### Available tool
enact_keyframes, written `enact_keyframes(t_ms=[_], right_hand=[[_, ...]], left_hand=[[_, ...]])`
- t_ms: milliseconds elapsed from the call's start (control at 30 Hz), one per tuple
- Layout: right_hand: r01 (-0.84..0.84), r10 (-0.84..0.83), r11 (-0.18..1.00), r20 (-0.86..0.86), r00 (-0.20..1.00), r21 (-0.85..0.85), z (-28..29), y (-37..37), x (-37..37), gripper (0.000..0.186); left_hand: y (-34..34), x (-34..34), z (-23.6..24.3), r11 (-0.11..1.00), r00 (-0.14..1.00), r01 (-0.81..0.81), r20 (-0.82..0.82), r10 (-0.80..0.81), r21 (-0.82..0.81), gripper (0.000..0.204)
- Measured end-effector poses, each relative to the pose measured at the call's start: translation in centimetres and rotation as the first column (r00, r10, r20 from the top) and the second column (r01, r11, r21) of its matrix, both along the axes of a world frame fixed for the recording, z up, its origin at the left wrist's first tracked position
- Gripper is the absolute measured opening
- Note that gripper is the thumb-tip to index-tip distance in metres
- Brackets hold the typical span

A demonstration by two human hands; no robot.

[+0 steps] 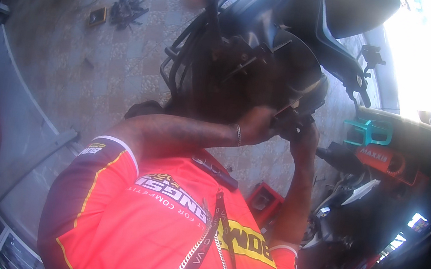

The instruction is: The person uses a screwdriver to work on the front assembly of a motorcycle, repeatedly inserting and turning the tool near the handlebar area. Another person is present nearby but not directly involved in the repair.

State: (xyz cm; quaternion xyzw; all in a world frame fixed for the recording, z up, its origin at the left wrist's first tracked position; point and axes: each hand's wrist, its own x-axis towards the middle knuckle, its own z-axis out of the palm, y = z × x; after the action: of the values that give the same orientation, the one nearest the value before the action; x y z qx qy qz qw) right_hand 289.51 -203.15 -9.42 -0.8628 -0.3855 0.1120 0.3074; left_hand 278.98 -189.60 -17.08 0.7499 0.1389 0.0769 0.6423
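A dark motorcycle (224, 75) fills the upper middle of the head view, its detail lost in shadow. At its near right end, my left hand (256, 125), with a chain bracelet at the wrist, is closed at a small dark part (288, 124). From the other side my right hand (306, 139) meets the same part with bent fingers. The two hands almost touch. Shade hides most of the fingertips, and what kind of part they hold cannot be made out.
On the tiled floor at the far left lie a pile of dark metal parts (128, 10) and a small gold-edged tray (97, 17). A teal plastic stool (371, 133) and a red box (386, 163) stand to the right. Another red box (264, 202) sits near my right arm.
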Motion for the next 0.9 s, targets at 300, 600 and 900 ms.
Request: enact_keyframes(t_ms=[300,600,900], right_hand=[[0.050,-0.047,0.999,0.170,0.984,-0.014,-3.4,-0.6,-0.1,0.024],[0.028,-0.005,0.997,0.286,0.958,-0.076,-10.7,0.0,3.6,0.030],[0.096,-0.071,0.993,0.323,0.944,-0.063,-13.6,1.2,3.9,0.029]], left_hand=[[0.0,0.4,-2.8,0.995,0.998,-0.005,0.064,-0.001,0.098,0.028],[2.0,3.4,-8.4,0.998,0.999,0.011,0.040,-0.013,0.058,0.031],[4.4,4.5,-9.8,0.998,0.998,0.043,0.044,-0.045,0.056,0.040]])
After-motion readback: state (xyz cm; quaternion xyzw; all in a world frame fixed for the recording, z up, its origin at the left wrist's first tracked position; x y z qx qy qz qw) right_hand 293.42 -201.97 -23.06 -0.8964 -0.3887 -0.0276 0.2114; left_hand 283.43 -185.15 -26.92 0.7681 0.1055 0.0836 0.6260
